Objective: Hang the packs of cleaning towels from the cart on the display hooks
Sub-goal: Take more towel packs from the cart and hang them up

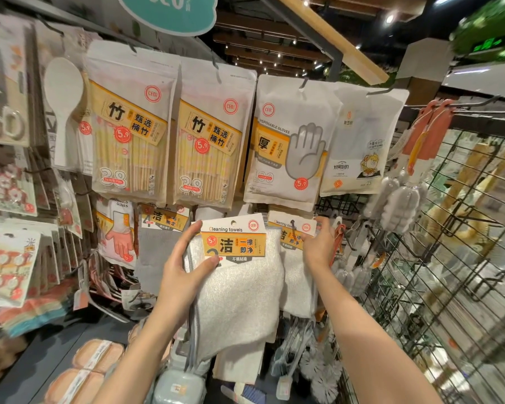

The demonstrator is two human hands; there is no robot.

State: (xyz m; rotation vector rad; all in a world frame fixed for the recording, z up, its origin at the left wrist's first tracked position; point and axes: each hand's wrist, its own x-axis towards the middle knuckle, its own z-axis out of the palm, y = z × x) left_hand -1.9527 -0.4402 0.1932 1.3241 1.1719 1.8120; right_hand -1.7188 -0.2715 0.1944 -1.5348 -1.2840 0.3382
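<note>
My left hand [184, 266] grips a pack of white cleaning towels [239, 290] by its left edge, thumb on the front under the orange label, holding it up in front of the display. The hang hole in its card header is free of any hook. To its right a second pack of cleaning towels [292, 249] hangs on a display hook [293, 224]. My right hand [318, 246] pinches the right side of that hanging pack's card header. The cart is not in view.
Above hang packs of bamboo chopsticks [131, 123] and disposable gloves [289, 141]. A grey cloth pack [155, 243] hangs left of my hand. A black wire grid panel [449, 243] with brushes [397, 205] runs along the right. Sponges [96, 357] lie on the low shelf.
</note>
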